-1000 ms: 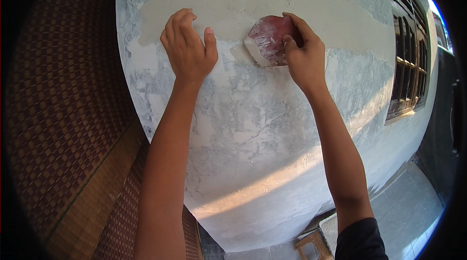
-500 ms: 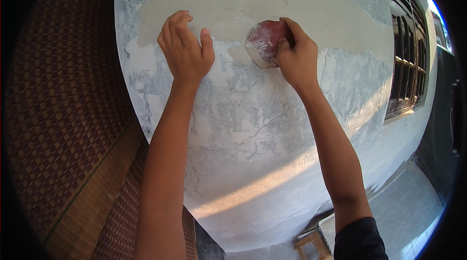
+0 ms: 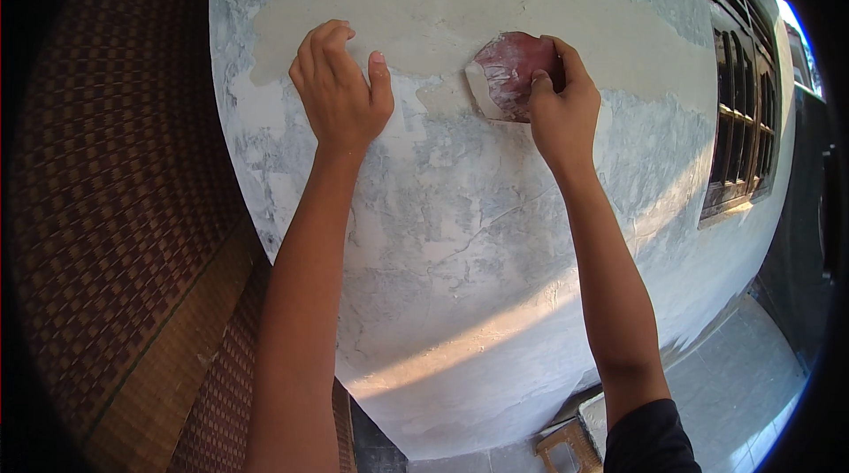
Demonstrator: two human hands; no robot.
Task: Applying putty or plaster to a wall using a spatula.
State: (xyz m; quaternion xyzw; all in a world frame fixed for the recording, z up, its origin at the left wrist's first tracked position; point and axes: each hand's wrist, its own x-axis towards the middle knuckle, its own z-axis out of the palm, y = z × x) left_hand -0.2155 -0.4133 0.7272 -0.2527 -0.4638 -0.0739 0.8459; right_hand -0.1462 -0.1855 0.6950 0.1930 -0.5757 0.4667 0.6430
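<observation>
My right hand (image 3: 569, 102) grips a dark red putty scraper (image 3: 516, 75), thumb on its near face and fingers behind its right edge. White filler smears the scraper, and a pale lump of filler sits along its left edge. The scraper is against the wall (image 3: 442, 199), at the lower border of a broad beige band of filler (image 3: 416, 4). Farther left, my left hand (image 3: 343, 88) is at the wall with nothing in it, its fingers bent and the thumb held apart. Below the band the wall shows patchy grey and white.
A brown woven mat (image 3: 115, 146) hangs along the left side. On the right is a dark-framed window (image 3: 743, 110) with bars. Down at the lower right, a brown box-like object (image 3: 566, 451) stands on the tiled floor (image 3: 734, 376).
My right hand and the scraper have slid a little to the right along the wall, and the scraper's angle has turned slightly. My left hand has hardly moved.
</observation>
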